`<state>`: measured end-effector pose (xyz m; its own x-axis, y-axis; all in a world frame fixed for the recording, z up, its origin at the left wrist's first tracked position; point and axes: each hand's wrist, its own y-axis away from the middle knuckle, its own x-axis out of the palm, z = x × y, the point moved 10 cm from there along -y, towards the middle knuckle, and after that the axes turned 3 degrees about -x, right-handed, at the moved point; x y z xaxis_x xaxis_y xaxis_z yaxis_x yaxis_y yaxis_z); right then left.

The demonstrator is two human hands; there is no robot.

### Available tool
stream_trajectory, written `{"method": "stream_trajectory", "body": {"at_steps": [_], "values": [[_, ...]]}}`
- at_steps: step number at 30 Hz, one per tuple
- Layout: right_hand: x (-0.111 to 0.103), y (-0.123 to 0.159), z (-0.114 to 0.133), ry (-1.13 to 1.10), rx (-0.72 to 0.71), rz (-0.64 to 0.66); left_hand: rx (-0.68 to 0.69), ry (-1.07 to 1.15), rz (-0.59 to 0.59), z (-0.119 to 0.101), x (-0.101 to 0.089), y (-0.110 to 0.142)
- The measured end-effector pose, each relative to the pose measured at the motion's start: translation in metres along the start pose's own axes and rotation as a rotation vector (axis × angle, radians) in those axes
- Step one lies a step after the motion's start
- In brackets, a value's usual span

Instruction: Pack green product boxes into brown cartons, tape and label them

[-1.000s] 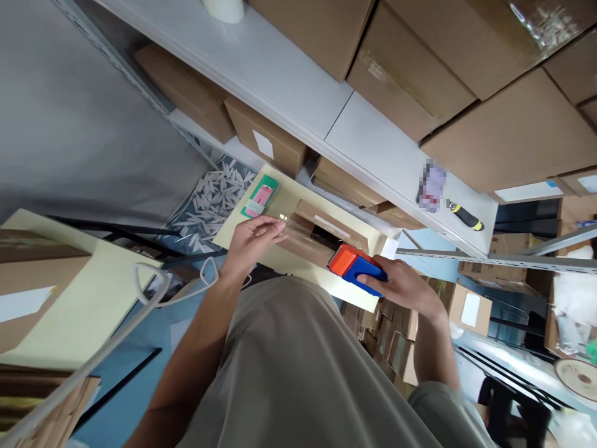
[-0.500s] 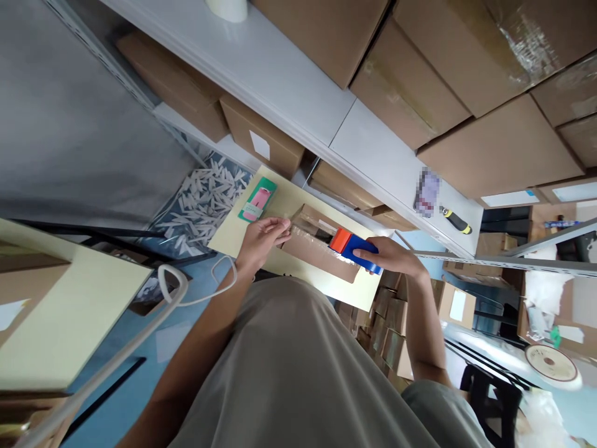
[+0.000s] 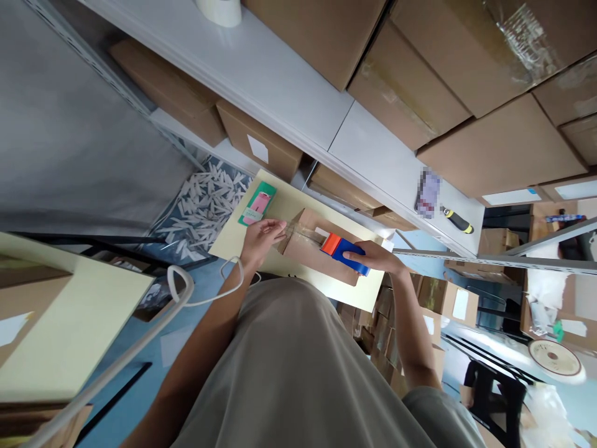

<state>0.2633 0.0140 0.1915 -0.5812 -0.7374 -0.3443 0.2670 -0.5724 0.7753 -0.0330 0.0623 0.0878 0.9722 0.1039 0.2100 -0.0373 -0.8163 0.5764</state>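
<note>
A long brown cardboard box [image 3: 313,260] lies on a pale yellow board [image 3: 321,286], and clear packing tape [image 3: 305,235] runs along its top seam. My left hand [image 3: 262,240] is by the box's left end, thumb and fingertips pinched on the tape's loose end. Wrapped in my right hand [image 3: 374,257] is a blue tape dispenser [image 3: 349,256] with an orange front, held against the box top right of its middle. Behind my left hand, a green package with a pink picture [image 3: 258,203] rests on the board.
Beyond the board runs a grey shelf [image 3: 289,106] bearing stacked cartons [image 3: 410,81], a phone-like blurred item [image 3: 428,193] and a black-yellow knife handle [image 3: 459,221]. A white curved tube [image 3: 180,292] passes near my left forearm. White strips [image 3: 209,199] fill an area at left.
The tape, stretched above the box at first, now lies down along its top. My right hand has moved the dispenser leftward over the box. My left hand keeps its pinch near the left end.
</note>
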Motion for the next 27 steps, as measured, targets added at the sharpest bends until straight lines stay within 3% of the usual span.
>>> {"method": "stream_trajectory", "body": {"at_steps": [10, 13, 17, 19, 22, 25, 27], "values": [[0.007, -0.005, 0.002, 0.071, -0.034, -0.004, 0.016, -0.199, -0.057, 0.038, -0.002, -0.024], [0.008, -0.005, 0.002, 0.064, -0.046, -0.011, 0.143, -0.426, -0.074, 0.031, -0.005, -0.021], [0.01, -0.007, -0.002, 0.062, -0.029, -0.01, 0.314, -0.791, -0.135, 0.003, -0.007, -0.005], [0.009, -0.008, -0.002, 0.093, -0.041, -0.023, 0.462, -0.869, -0.128, -0.02, 0.009, 0.007], [0.005, -0.007, 0.002, 0.138, -0.08, -0.051, 0.715, -0.967, 0.061, -0.039, 0.064, 0.027], [0.002, -0.007, 0.004, 0.158, -0.108, -0.058, 0.797, -1.108, 0.281, -0.028, 0.115, 0.036], [0.001, -0.007, 0.004, 0.164, -0.122, -0.054, 0.793, -1.186, 0.312, -0.019, 0.127, 0.033]]}}
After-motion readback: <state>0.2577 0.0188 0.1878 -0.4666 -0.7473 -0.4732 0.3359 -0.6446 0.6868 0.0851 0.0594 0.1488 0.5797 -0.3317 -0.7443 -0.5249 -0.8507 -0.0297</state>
